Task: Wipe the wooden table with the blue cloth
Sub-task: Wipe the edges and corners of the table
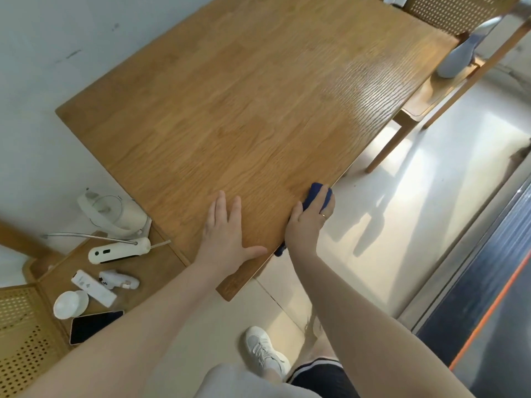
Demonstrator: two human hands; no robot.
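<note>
The wooden table (244, 96) fills the upper middle of the head view, its top bare. My right hand (309, 222) grips the dark blue cloth (316, 193) at the table's near right edge; the cloth wraps over the edge, and a small blue corner shows below my wrist. My left hand (227, 234) lies flat on the tabletop beside it, fingers spread, thumb pointing toward the right hand, holding nothing.
A wooden chair seat (94, 268) at lower left carries a white kettle (115, 214), a white handheld device (117, 251), a white remote (93, 287), a white cup (70, 304) and a phone (96, 326). Another chair (431, 90) stands at upper right. My white shoe (265, 351) is on the tiled floor.
</note>
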